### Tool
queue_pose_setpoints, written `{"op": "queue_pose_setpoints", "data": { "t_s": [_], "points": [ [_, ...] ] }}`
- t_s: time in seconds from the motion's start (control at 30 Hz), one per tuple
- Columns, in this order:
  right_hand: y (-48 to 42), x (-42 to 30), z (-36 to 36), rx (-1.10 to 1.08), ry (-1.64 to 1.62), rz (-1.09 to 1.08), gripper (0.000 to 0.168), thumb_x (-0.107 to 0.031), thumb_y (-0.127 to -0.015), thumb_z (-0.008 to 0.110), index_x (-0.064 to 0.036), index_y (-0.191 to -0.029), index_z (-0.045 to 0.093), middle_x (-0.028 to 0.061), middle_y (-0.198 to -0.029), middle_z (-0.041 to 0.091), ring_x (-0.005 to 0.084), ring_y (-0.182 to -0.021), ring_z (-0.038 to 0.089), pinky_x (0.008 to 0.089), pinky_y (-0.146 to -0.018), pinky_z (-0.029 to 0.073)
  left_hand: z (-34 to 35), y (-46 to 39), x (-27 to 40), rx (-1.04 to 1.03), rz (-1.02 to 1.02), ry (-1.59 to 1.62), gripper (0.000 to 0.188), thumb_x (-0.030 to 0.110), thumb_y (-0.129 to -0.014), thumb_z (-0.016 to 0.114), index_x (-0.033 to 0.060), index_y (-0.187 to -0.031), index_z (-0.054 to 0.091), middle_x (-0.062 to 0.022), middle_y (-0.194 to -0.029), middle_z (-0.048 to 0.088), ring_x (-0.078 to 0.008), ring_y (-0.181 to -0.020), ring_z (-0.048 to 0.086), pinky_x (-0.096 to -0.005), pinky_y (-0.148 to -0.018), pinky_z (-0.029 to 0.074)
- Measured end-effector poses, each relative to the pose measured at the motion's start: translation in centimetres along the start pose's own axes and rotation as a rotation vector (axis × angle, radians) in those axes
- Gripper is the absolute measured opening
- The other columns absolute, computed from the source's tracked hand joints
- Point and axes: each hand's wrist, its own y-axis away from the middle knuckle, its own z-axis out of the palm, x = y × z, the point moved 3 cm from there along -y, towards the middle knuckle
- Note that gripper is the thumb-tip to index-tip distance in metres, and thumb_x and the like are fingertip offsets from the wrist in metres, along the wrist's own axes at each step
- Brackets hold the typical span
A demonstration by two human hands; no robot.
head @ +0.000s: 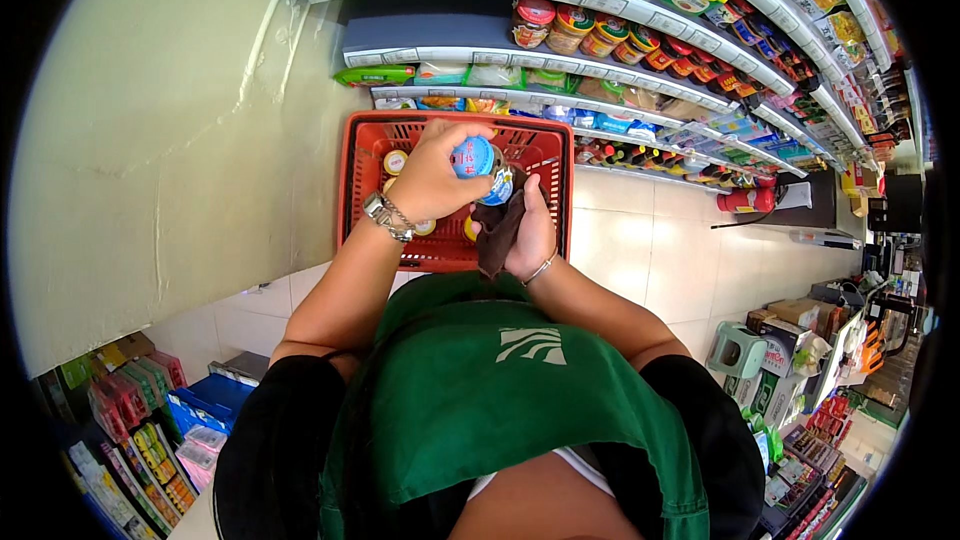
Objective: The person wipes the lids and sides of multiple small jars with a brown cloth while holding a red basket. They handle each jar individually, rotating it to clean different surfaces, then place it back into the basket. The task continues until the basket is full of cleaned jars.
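Note:
My left hand [433, 178] grips a jar with a blue lid [474, 157] by its top, above a red plastic shopping basket [349, 187]. Against the jar's lower part, my right hand [531, 229] holds a dark brown cloth [498, 234]. Inside the basket, beneath my hands, are several jars with pale and yellow lids, one of them a pale-lidded jar [394, 161]. My hands and the cloth hide part of the basket's inside.
Store shelves [450, 56] curve along the far side, with several food jars [576, 28] on one. A wall [187, 127] stands at left. A fire extinguisher [746, 200] and green stool [738, 349] are at right, a blue crate [208, 401] at lower left.

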Motion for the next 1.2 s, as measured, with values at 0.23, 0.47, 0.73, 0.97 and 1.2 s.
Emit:
{"op": "queue_pose_setpoints", "data": {
  "t_s": [0.23,0.47,0.73,0.97,1.2],
  "points": [
    [-3.6,2.0,-4.8,0.134,-0.021,0.197,0.031,-0.038,-0.097,0.039,-0.014,-0.109,0.054,0.0046,-0.103,0.062,0.0236,-0.09,0.06,0.0423,-0.073,0.048,3.4,0.3,-3.5,-0.103,-0.014,-0.17,0.051,0.01,-0.06,0.073,0.013,-0.11,0.059,-0.0131,-0.103,0.048,-0.0314,-0.098,0.052,-0.0369,-0.085,0.045],
    [-6.5,4.8,-8.3,0.031,-0.158,0.409,0.037,-0.035,-0.096,0.041,-0.009,-0.12,0.052,0.0128,-0.115,0.059,0.0322,-0.106,0.056,0.0537,-0.093,0.043,8.4,2.4,-8.8,-0.249,-0.085,-0.533,0.056,0.006,-0.057,0.073,0.0177,-0.109,0.059,-0.0073,-0.107,0.052,-0.0344,-0.095,0.056,-0.043,-0.073,0.051],
    [-9.7,9.0,-13.8,0.082,-0.193,0.532,0.039,-0.037,-0.096,0.042,-0.009,-0.121,0.049,0.0132,-0.12,0.056,0.0342,-0.107,0.054,0.0533,-0.091,0.044,12.5,4.9,-16.9,-0.367,-0.123,-0.561,0.06,0.011,-0.055,0.077,0.0155,-0.112,0.056,-0.0074,-0.108,0.054,-0.0326,-0.095,0.058,-0.0441,-0.078,0.048],
    [-13.0,10.9,-15.6,0.1,-0.168,0.559,0.032,-0.034,-0.094,0.048,-0.01,-0.114,0.055,0.0106,-0.105,0.062,0.0296,-0.092,0.059,0.0484,-0.077,0.05,13.9,4.9,-20.9,-0.459,-0.213,-0.65,0.073,0.018,-0.047,0.083,0.0189,-0.115,0.056,-0.0059,-0.111,0.053,-0.0312,-0.097,0.057,-0.0456,-0.079,0.045],
    [-14.8,11.3,-16.5,0.289,-0.016,0.56,0.028,-0.033,-0.09,0.057,-0.011,-0.108,0.057,0.0097,-0.097,0.062,0.0292,-0.086,0.058,0.049,-0.071,0.05,16.6,5.9,-26.0,-0.43,-0.166,-0.729,0.047,0.019,-0.072,0.067,0.0203,-0.117,0.054,-0.0064,-0.106,0.053,-0.0294,-0.094,0.057,-0.0451,-0.081,0.041]
  ]
}}
